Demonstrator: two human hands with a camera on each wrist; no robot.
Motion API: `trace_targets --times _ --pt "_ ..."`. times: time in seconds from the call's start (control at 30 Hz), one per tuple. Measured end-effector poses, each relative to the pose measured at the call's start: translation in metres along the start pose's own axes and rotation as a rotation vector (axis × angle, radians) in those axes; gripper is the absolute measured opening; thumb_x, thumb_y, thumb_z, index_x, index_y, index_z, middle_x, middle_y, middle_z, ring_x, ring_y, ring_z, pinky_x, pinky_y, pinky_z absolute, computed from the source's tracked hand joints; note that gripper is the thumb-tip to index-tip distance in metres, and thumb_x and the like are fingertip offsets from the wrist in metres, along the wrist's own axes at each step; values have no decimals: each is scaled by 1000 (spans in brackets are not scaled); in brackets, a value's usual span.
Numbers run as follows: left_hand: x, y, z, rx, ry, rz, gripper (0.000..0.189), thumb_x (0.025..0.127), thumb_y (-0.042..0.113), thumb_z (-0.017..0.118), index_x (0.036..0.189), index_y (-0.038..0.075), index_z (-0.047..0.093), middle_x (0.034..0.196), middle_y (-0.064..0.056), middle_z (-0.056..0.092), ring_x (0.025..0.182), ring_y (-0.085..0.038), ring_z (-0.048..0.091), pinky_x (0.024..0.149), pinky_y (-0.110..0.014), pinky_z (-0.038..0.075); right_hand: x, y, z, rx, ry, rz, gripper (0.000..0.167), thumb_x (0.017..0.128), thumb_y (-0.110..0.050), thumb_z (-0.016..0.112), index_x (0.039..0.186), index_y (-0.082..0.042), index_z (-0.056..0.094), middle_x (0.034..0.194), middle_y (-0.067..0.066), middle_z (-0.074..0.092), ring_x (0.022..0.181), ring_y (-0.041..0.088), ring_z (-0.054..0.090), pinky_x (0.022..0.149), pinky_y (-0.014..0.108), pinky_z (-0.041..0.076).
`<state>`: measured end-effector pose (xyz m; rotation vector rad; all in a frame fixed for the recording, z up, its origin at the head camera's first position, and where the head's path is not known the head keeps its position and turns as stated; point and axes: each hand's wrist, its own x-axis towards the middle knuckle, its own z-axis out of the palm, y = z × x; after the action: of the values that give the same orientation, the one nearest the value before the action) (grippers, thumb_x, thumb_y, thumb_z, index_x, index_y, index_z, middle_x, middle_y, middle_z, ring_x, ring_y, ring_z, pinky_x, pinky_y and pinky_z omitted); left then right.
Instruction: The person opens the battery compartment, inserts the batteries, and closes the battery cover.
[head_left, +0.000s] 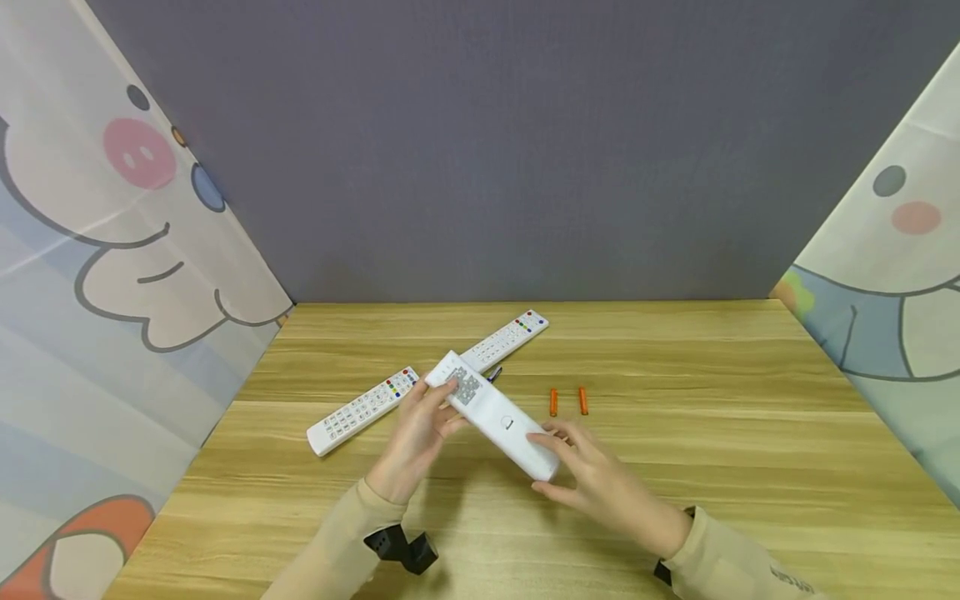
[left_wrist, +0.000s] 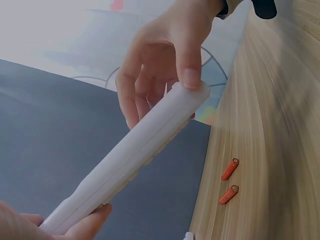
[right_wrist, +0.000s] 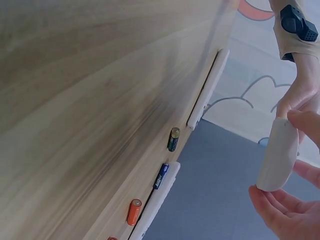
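A white remote control [head_left: 487, 410] is held aslant above the table, its back with a printed label turned up. My left hand [head_left: 420, 425] grips the label end, thumb on the back and fingers underneath. At the other end, my right hand [head_left: 600, 479] holds the remote between thumb and fingers. In the left wrist view, a thin white edge [left_wrist: 166, 89] shows by the right fingers; whether it is a lifted cover I cannot tell. Two orange batteries, one left [head_left: 553, 402] and one right [head_left: 583, 400], lie beyond my right hand.
Two more white remotes lie buttons up, one at the left [head_left: 360, 412] and one further back [head_left: 510, 337]. Beside the back one is a blue battery [right_wrist: 161, 176]. A green battery [right_wrist: 173, 139] shows in the right wrist view. A grey panel [head_left: 480, 167] stands behind the wooden table [head_left: 712, 400].
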<state>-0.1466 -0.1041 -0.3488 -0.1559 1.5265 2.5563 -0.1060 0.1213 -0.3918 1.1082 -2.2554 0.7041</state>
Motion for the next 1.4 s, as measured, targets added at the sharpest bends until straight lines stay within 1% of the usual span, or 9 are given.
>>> trace_targets --times 0.1,0.3,0.53,0.63,0.87,1.07,1.2,1.3,1.4 --pt "0 0 -1 2 0 -5 30 89 2 44 119 -1 41 96 -9 57 73 -19 62 66 -29 54 0 -1 0 16 8 -3 45 80 -34 63 113 -5 53 111 12 49 93 23 53 72 29 52" --pt "0 0 -1 7 14 -15 31 89 2 45 120 -1 42 97 -9 57 74 -21 63 66 -29 54 1 -1 -1 54 -22 30 46 76 -31 69 112 -6 54 112 11 50 94 23 54 74 30 52" --pt "-1 1 -1 13 20 -19 33 88 3 46 121 -1 42 94 -8 59 72 -19 63 63 -27 54 8 0 -1 134 -19 40 51 69 -24 74 112 -6 54 110 11 51 93 22 55 75 28 52" --pt "0 0 -1 18 27 -22 32 88 2 47 120 0 42 92 -8 59 71 -19 63 63 -27 54 13 0 -1 173 -46 66 52 68 -23 74 113 -5 53 110 11 51 93 22 55 75 28 52" --pt "-1 -1 1 30 55 -28 31 88 2 48 118 0 42 90 -7 58 70 -19 63 63 -30 55 21 0 0 235 -146 136 55 69 -24 74 117 -9 51 115 9 49 92 16 53 72 27 52" --pt "-1 -2 1 27 77 -31 36 87 3 50 122 0 42 89 -7 59 69 -18 63 61 -28 55 23 1 3 278 -191 171 59 68 -23 75 120 -10 50 117 10 48 92 18 54 72 27 52" --pt "-1 -2 1 15 89 -18 37 87 4 50 123 0 41 89 -7 61 69 -18 64 59 -26 54 23 -1 4 270 -212 187 63 68 -24 75 123 -12 47 117 10 46 90 19 54 69 25 51" --pt "-1 -2 1 7 96 -6 36 87 4 51 122 -1 41 87 -6 62 67 -18 64 57 -25 54 22 -1 6 225 -223 187 66 68 -26 75 125 -14 46 119 11 46 91 19 54 69 26 52" --pt "-1 -1 2 3 103 -2 36 87 3 51 121 -1 41 87 -6 63 66 -17 64 56 -26 54 20 -1 8 170 -216 167 67 67 -26 75 125 -13 45 118 13 47 92 20 55 71 29 52"
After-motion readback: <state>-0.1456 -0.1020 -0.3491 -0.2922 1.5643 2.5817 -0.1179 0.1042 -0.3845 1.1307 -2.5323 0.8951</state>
